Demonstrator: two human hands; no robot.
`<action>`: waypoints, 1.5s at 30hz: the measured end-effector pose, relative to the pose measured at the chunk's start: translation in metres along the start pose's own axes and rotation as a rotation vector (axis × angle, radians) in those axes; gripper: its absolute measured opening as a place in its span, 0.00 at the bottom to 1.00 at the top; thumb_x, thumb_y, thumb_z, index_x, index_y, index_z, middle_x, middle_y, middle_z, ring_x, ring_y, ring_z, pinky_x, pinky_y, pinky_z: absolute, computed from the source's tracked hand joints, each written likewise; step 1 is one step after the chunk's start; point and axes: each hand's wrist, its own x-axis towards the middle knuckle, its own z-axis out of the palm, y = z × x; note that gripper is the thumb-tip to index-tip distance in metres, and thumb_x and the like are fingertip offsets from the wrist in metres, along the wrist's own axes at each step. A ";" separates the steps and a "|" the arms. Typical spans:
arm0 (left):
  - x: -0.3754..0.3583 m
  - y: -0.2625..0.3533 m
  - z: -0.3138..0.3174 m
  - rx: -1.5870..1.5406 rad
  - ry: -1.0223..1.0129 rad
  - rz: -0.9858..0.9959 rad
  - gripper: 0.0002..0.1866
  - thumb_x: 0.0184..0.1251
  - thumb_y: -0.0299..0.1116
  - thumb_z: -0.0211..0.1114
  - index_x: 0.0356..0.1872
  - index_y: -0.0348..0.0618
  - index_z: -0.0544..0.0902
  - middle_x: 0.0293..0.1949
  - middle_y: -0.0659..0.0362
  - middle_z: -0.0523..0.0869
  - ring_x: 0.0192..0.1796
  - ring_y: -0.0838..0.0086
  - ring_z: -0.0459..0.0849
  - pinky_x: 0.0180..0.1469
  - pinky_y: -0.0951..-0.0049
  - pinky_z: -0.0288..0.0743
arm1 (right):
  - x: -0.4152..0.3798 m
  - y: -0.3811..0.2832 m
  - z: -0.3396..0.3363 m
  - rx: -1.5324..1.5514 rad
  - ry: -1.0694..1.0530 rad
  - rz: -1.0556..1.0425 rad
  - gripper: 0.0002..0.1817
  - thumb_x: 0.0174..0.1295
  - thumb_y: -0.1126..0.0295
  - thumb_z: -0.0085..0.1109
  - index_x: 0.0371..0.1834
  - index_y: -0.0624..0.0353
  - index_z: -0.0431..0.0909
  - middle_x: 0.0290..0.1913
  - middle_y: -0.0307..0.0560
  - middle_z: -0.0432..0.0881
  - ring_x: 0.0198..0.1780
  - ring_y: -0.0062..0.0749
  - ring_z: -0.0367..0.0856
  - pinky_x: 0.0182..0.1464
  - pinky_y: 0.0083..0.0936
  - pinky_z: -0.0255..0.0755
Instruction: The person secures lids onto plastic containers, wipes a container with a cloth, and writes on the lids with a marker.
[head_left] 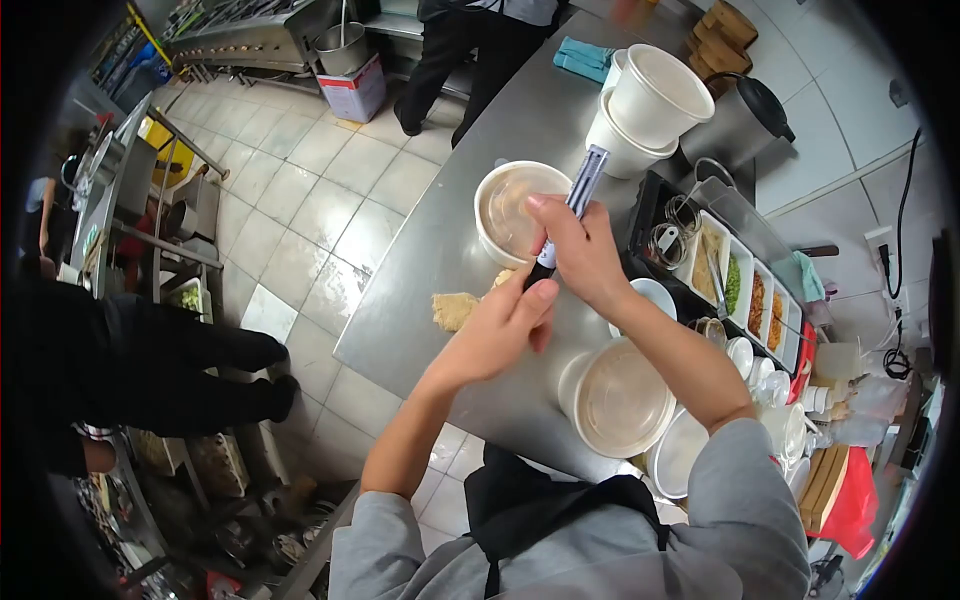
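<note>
In front of me, both hands are on a slim tool (pixel 583 188) with a grey slotted upper part and a black lower end. My left hand (pixel 505 330) has its fingers closed round the black end. Higher up, my right hand (pixel 580 250) wraps the middle, its thumb toward the lidded round container (pixel 500 185). That white container stands on the steel table (pixel 400 300), partly hidden behind my right hand. A crumpled tan cloth (pixel 455 311) lies beside my left hand.
White tubs (pixel 660 90) are stacked at the table's far end, near a dark-lidded pitcher (pixel 740 120). To the right sits a condiment tray (pixel 735 285). Another lidded tub (pixel 625 398) is close to my body. People in dark trousers (pixel 490 55) stand ahead and at left (pixel 150 345).
</note>
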 end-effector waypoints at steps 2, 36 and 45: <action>-0.002 -0.010 -0.023 -0.404 -0.250 -0.041 0.20 0.68 0.50 0.43 0.34 0.40 0.66 0.20 0.62 0.69 0.20 0.78 0.70 0.24 0.78 0.63 | 0.035 0.012 -0.010 0.409 0.232 0.091 0.17 0.58 0.60 0.48 0.14 0.57 0.68 0.13 0.36 0.65 0.16 0.19 0.60 0.18 0.18 0.53; 0.077 -0.059 -0.063 0.172 0.642 0.165 0.11 0.64 0.36 0.55 0.33 0.43 0.64 0.23 0.64 0.74 0.21 0.87 0.66 0.21 0.85 0.60 | 0.056 0.082 -0.017 0.080 0.067 -0.032 0.12 0.48 0.67 0.61 0.16 0.59 0.69 0.15 0.36 0.73 0.18 0.14 0.70 0.21 0.15 0.64; 0.077 -0.060 -0.065 0.156 0.635 0.159 0.12 0.63 0.37 0.56 0.32 0.42 0.64 0.23 0.63 0.74 0.21 0.86 0.66 0.21 0.85 0.61 | 0.053 0.077 -0.022 0.131 0.114 -0.078 0.12 0.47 0.69 0.60 0.16 0.60 0.68 0.15 0.37 0.73 0.17 0.15 0.70 0.19 0.14 0.64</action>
